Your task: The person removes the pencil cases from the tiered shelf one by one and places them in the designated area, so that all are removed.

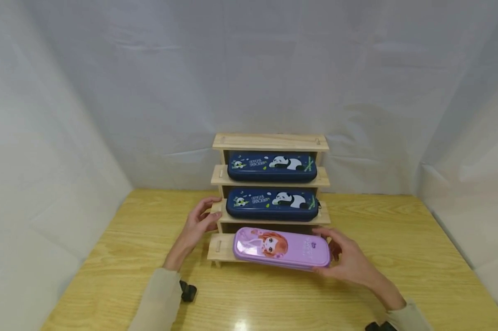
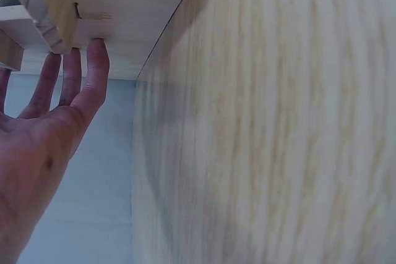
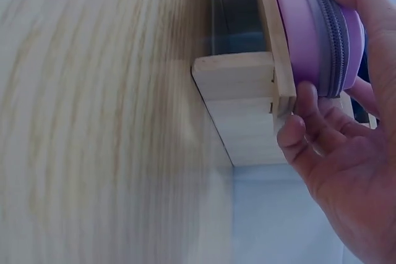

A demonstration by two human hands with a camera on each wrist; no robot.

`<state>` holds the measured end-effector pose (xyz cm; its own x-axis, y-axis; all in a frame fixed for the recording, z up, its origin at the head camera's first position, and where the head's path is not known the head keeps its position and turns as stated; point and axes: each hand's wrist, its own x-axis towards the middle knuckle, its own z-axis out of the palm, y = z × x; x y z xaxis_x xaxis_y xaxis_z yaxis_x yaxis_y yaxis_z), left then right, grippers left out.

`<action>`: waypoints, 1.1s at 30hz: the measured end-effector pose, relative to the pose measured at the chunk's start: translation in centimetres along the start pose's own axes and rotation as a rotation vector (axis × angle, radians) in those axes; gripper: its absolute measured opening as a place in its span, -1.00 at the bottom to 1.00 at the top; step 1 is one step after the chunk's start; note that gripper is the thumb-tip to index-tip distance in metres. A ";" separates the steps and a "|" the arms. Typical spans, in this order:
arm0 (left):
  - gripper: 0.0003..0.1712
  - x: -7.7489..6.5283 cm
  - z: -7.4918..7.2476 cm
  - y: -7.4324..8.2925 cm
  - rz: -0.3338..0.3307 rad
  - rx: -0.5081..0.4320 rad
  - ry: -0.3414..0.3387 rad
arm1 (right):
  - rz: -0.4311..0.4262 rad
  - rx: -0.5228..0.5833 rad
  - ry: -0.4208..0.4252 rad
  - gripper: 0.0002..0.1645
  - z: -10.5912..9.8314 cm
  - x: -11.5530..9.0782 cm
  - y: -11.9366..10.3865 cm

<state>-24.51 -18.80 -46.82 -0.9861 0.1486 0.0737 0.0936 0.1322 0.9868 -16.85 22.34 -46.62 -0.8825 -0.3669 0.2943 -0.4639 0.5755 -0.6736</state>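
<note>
A purple pencil case [image 1: 282, 248] with a red-haired cartoon girl lies slightly askew on the lowest step of a stepped wooden rack [image 1: 219, 248]. My right hand [image 1: 350, 259] grips its right end, thumb on the near side and fingers around the end. In the right wrist view, the zipped side of the pencil case [image 3: 306, 29] shows between thumb and fingers. My left hand [image 1: 197, 225] holds the rack's left edge at the step above. In the left wrist view, the left hand's fingers [image 2: 93, 78] touch the rack's side panel; the thumb is hidden there.
Two dark blue panda pencil cases, an upper one [image 1: 271, 168] and a lower one [image 1: 271, 204], lie on the middle steps. The top board [image 1: 269, 142] is bare. The rack stands on a wood-grain table [image 1: 108, 253] before pale cloth walls [image 1: 269, 69].
</note>
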 end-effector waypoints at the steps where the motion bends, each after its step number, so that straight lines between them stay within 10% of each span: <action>1: -0.48 0.0 0.0 0.0 -0.003 0.001 -0.001 | -0.012 -0.006 -0.007 -0.02 -0.1 -0.1 0.1; 33: -0.50 -0.2 0.1 0.0 0.018 -0.024 -0.001 | 0.041 0.024 0.024 -0.07 -3.2 -2.8 1.9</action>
<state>-24.29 -18.74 -46.85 -0.9841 0.1522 0.0911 0.1080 0.1063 0.9885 -15.49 26.81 -46.56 -0.9026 -0.3251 0.2822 -0.4253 0.5719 -0.7014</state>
